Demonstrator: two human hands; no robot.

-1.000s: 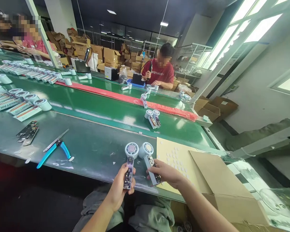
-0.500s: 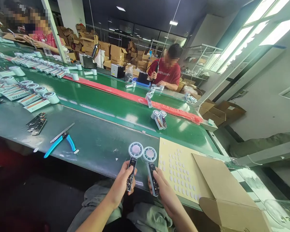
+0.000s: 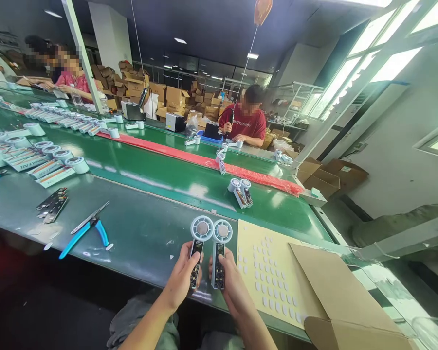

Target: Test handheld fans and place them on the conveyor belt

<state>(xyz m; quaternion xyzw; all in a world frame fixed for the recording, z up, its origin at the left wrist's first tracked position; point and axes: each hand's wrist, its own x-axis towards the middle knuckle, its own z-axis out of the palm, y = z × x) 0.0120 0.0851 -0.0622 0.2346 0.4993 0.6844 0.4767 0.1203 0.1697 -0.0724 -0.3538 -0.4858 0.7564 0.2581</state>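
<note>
Green factory desk (image 3: 138,228) beside a conveyor belt (image 3: 175,170); on it blue-handled pliers (image 3: 83,232), circuit boards (image 3: 53,204), a tan sheet of small white pads (image 3: 266,272) and an open cardboard box (image 3: 350,301), with another pair of fan units (image 3: 241,190) on the belt. Left hand (image 3: 182,279) pinches one small handheld fan (image 3: 199,243) by its narrow handle, right hand (image 3: 228,282) likewise grips a second fan (image 3: 219,250), both held side by side just above the desk's near edge, round heads pointing away. Items judged light, rigid plastic, with exposed boards likely fragile: best gripped along the handle edges, off the components.
</note>
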